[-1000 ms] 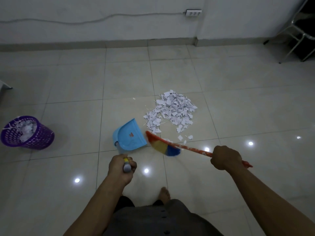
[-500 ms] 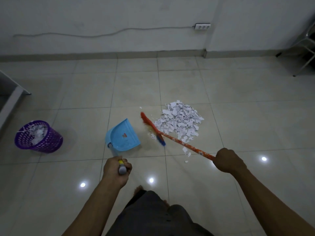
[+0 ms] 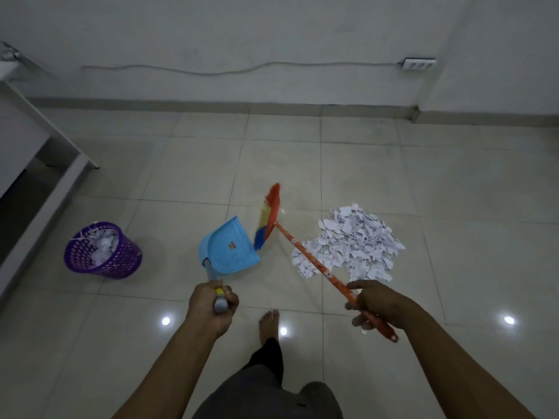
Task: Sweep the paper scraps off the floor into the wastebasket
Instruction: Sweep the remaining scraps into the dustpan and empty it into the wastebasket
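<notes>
Head view: L hand (image 3: 211, 306) gripped the dustpan (image 3: 230, 249) handle; R hand (image 3: 378, 306) held the broom (image 3: 269, 219), fingers partly loose. Paper scraps (image 3: 354, 237) lay piled on the floor (image 3: 453, 176), right of the pan; wastebasket (image 3: 102, 252) well left. Risk: a loose grip or fast stroke could scatter scraps past the pan.

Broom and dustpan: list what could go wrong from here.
1. The paper scraps lie in a pile that looks wider than the mouth of the dustpan, so a hard stroke of the broom may scatter some past it.
2. The wastebasket already looks nearly full, with scraps on its rim; tipping more in could spill some.
</notes>
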